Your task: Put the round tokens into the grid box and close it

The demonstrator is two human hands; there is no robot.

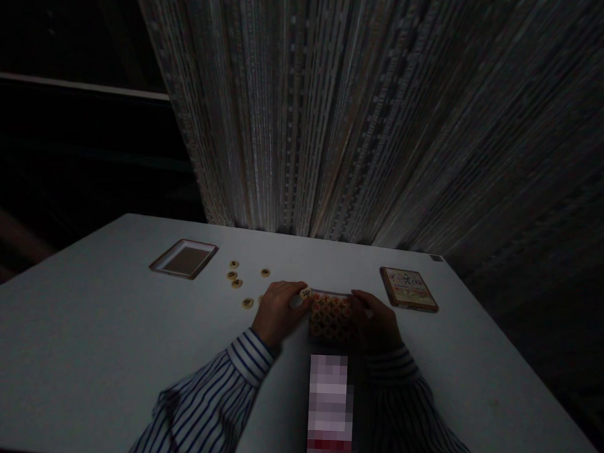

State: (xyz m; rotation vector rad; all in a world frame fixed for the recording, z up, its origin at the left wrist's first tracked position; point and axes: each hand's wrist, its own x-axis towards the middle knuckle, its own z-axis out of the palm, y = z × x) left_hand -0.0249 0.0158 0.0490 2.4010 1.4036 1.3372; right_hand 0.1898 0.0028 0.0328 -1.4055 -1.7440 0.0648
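Between the thumb and forefinger of my left hand [280,310] is a round Chinese chess piece [306,293] with a dark character on it. It is held by the upper left corner of a box [332,294] packed with rows of pieces, the upper ones marked in red. My right hand [378,321] is closed on that box's right edge. Left of my left hand, several loose pieces lie scattered on the table, among them one nearby piece [247,303] and one farther piece [265,272]. Another is partly hidden behind my left hand.
A shallow open lid or tray [196,275] lies on the white table [102,324] at the far left. To the right lies a flat box or lid with a printed picture [410,288]. String curtains [306,120] hang along the table's back edge. The room is dim.
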